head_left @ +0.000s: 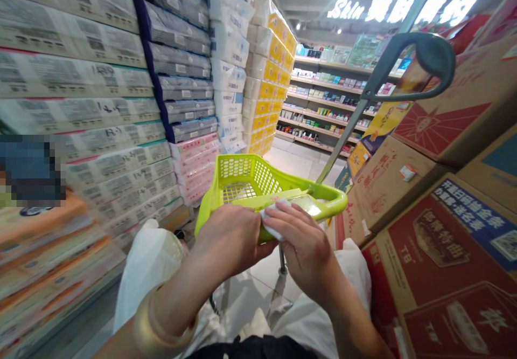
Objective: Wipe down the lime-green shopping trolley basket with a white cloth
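A bright green shopping basket (207,201) with perforated sides sits before me, tilted in view, with a grey handle (437,63) on a metal pole (342,139) rising to the right. Curled at its near rim is my left hand (228,235), closed on the edge; its fingertips are mostly hidden. My right hand (305,240) presses a folded white cloth (271,228) against the same rim, close beside the left. Part of the cloth lies under the right fingers. The basket's visible inside shows only its slotted floor.
Stacked tissue packs (266,73) and wrapped bundles (100,73) rise along the left. Cardboard cartons (436,240) crowd the right side. Shelves of small goods (323,97) stand at the back, beyond the pale tiled floor (285,153). White-clothed knees flank the basket.
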{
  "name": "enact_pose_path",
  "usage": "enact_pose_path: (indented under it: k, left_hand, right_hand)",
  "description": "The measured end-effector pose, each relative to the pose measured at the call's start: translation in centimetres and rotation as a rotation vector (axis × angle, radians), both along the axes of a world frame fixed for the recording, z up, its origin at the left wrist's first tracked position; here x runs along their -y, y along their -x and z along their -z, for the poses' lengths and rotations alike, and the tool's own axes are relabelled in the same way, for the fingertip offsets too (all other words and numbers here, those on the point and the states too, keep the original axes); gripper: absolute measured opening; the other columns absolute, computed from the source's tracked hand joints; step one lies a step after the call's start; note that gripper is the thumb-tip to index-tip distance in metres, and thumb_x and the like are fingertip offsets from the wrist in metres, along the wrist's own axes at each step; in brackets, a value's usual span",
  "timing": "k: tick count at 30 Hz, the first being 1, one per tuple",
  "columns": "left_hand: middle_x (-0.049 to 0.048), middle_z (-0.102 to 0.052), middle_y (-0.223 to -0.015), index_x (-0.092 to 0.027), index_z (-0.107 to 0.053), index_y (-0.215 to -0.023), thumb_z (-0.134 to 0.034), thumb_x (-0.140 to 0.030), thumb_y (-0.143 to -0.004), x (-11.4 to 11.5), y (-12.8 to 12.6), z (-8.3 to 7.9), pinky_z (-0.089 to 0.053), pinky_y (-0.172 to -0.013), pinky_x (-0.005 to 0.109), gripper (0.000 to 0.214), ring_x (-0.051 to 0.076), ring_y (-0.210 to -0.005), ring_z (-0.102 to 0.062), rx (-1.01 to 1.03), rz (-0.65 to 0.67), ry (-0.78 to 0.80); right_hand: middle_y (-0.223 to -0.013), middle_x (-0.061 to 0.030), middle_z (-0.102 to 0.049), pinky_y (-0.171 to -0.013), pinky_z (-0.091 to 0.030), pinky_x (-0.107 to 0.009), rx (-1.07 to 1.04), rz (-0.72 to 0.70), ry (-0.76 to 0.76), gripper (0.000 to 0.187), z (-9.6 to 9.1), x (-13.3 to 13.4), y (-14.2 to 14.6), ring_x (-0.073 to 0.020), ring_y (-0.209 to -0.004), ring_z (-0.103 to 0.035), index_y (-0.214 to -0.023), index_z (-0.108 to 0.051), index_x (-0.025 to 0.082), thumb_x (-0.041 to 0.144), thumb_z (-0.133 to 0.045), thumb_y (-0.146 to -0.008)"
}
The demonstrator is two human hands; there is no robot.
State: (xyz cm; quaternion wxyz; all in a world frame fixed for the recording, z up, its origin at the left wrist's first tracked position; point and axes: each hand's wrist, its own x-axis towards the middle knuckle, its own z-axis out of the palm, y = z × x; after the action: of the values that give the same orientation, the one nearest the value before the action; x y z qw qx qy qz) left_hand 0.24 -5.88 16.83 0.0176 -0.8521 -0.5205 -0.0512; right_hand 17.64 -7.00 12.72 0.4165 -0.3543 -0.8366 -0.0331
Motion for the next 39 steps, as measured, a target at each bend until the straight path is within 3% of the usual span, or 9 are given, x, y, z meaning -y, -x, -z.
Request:
enact_pose_path:
  k: [5,11,17,23,25,31,33,37,39]
  left_hand:
    - [0.0114,-0.074,-0.076,-0.018,-0.070,-0.074,-0.055,-0.055,-0.081,0.1,0.0,0.0,-0.051,-0.066,0.037,0.041,0.031,-0.074,-0.070,-0.005,-0.025,0.004]
    - [0.0137,-0.075,-0.083,-0.017,-0.071,-0.083,-0.054,-0.054,-0.081,0.2,-0.1,-0.2,-0.052,-0.070,0.038,0.041,0.031,-0.077,-0.071,0.025,-0.046,0.017]
    - [0.0120,-0.073,-0.076,-0.018,-0.071,-0.074,-0.055,-0.054,-0.080,0.1,-0.1,-0.1,-0.051,-0.066,0.037,0.040,0.030,-0.073,-0.070,-0.010,-0.038,0.011]
    - [0.0141,-0.074,-0.077,-0.017,-0.072,-0.077,-0.052,-0.056,-0.082,0.2,-0.1,0.0,-0.051,-0.067,0.038,0.044,0.032,-0.073,-0.070,-0.002,-0.038,0.014]
    - [0.0133,-0.073,-0.077,-0.017,-0.071,-0.075,-0.054,-0.056,-0.081,0.2,-0.1,0.0,-0.051,-0.067,0.037,0.043,0.030,-0.073,-0.070,0.003,-0.043,0.014]
    - [0.0123,-0.073,-0.075,-0.017,-0.070,-0.073,-0.056,-0.056,-0.080,0.2,0.1,0.1,-0.051,-0.065,0.038,0.041,0.032,-0.072,-0.070,0.002,-0.022,-0.006]
    - [0.0124,-0.073,-0.074,-0.017,-0.070,-0.073,-0.055,-0.055,-0.080,0.1,0.0,0.1,-0.051,-0.065,0.039,0.042,0.033,-0.072,-0.070,-0.004,-0.021,-0.011]
    - [0.0129,-0.074,-0.076,-0.017,-0.072,-0.078,-0.054,-0.054,-0.081,0.2,-0.1,-0.1,-0.051,-0.067,0.040,0.041,0.033,-0.074,-0.070,-0.005,-0.017,0.001]
    - [0.0131,-0.074,-0.076,-0.017,-0.071,-0.078,-0.055,-0.054,-0.081,0.2,0.0,-0.1,-0.051,-0.067,0.039,0.041,0.032,-0.075,-0.070,0.001,-0.017,0.006]
  right_hand:
    - [-0.112,-0.0068,-0.074,-0.107,-0.044,-0.048,-0.076,0.177,0.077,0.030,-1.0,-1.6,-0.6,-0.0238,-0.113,-0.065,-0.106,-0.071,0.022,0.012,-0.046,-0.092]
    - [-0.113,-0.0030,-0.074,-0.107,-0.046,-0.035,-0.011,-0.070,0.156,0.031,-1.8,-2.1,0.7,-0.0180,-0.115,-0.064,-0.108,-0.071,0.023,0.010,-0.048,-0.091]
    - [-0.100,-0.0051,-0.076,-0.083,-0.055,-0.031,-0.012,0.307,0.222,0.027,-2.4,-3.5,-1.1,-0.0211,-0.093,-0.072,-0.096,-0.073,0.022,0.014,-0.048,-0.092]
    - [-0.107,-0.0031,-0.075,-0.097,-0.050,-0.028,-0.023,-0.026,0.218,0.029,-2.3,-3.1,0.6,-0.0163,-0.105,-0.068,-0.102,-0.071,0.021,0.010,-0.046,-0.091]
    - [-0.104,-0.0028,-0.075,-0.091,-0.052,-0.027,-0.022,0.058,0.244,0.029,-2.3,-3.3,0.1,-0.0171,-0.100,-0.070,-0.101,-0.072,0.023,0.013,-0.046,-0.092]
    - [-0.088,-0.0066,-0.077,-0.074,-0.054,-0.031,0.034,0.546,0.223,0.027,-2.6,-3.5,-3.2,-0.0231,-0.083,-0.072,-0.097,-0.074,0.024,0.020,-0.048,-0.093]
    - [-0.096,-0.0075,-0.077,-0.082,-0.055,-0.034,-0.003,0.448,0.168,0.027,-2.3,-2.9,-2.8,-0.0230,-0.092,-0.072,-0.099,-0.073,0.024,0.018,-0.048,-0.092]
    - [-0.114,-0.0064,-0.073,-0.103,-0.050,-0.037,-0.081,0.032,0.118,0.030,-1.1,-1.6,-1.1,-0.0199,-0.114,-0.064,-0.107,-0.071,0.023,0.013,-0.046,-0.093]
    - [-0.117,-0.0062,-0.072,-0.105,-0.049,-0.039,-0.134,0.059,0.112,0.030,-0.3,-1.5,-1.4,-0.0201,-0.118,-0.063,-0.109,-0.070,0.023,0.014,-0.046,-0.094]
